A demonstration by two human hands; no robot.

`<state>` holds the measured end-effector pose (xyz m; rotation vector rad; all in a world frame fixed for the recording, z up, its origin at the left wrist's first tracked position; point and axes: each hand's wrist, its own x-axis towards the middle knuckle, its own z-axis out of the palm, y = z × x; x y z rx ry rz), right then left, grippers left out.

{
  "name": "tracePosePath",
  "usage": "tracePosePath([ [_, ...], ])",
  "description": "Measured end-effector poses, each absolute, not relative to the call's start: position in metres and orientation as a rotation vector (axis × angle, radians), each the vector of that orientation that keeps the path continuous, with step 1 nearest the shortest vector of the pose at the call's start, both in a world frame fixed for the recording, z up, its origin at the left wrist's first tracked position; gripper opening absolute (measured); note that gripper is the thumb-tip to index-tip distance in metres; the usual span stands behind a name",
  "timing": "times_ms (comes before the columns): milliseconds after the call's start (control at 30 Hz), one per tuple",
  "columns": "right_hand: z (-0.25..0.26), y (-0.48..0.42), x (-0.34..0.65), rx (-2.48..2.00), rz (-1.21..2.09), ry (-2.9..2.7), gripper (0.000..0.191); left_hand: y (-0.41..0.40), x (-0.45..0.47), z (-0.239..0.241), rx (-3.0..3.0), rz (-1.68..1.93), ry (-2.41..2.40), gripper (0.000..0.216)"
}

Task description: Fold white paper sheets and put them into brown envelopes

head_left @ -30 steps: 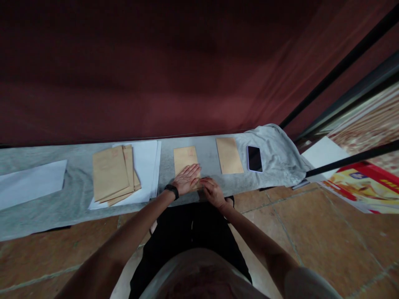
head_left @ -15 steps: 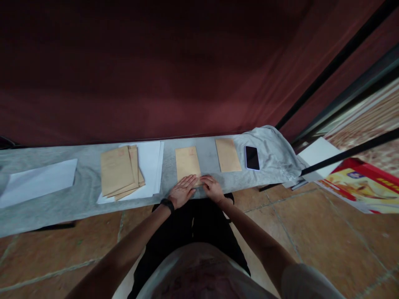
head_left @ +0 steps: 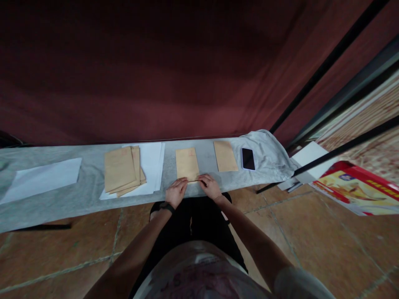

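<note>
A brown envelope (head_left: 187,163) lies flat on the grey cloth-covered bench (head_left: 77,193) straight in front of me. My left hand (head_left: 176,192) rests at the envelope's near left corner, fingers curled with the tips on its near edge. At the near right corner my right hand (head_left: 210,186) does the same, fingertips bent onto the edge. A black band sits on my left wrist. Whether either hand pinches the edge or only presses on it is too small to tell.
A second brown envelope (head_left: 225,156) and a black phone (head_left: 248,159) lie to the right. A stack of brown envelopes (head_left: 122,170) rests on white sheets (head_left: 152,166) to the left, with another white sheet (head_left: 43,180) farther left. A red box (head_left: 355,189) sits on the tiled floor.
My left hand slid from the middle of the envelope back to its near edge and its fingers curled. My right hand stayed at the near right corner. The view shifted slightly.
</note>
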<state>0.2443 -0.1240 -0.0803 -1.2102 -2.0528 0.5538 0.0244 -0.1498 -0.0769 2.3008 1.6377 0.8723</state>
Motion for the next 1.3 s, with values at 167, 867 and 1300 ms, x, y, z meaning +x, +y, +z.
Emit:
tracePosePath([
  [167,-0.085,-0.123,0.24,-1.205,0.536,-1.989,0.016,-0.151,0.028,-0.075,2.247,0.907,1.686,0.032],
  [867,-0.076,-0.128,0.243,-1.168,0.568,-2.017,0.019,-0.057,0.026,-0.068,2.49,0.331,1.56,0.055],
  [1300,-0.075,-0.127,0.243,-1.151,0.605,-2.05,0.017,0.013,0.053,-0.075,2.481,0.158,1.617,0.068],
])
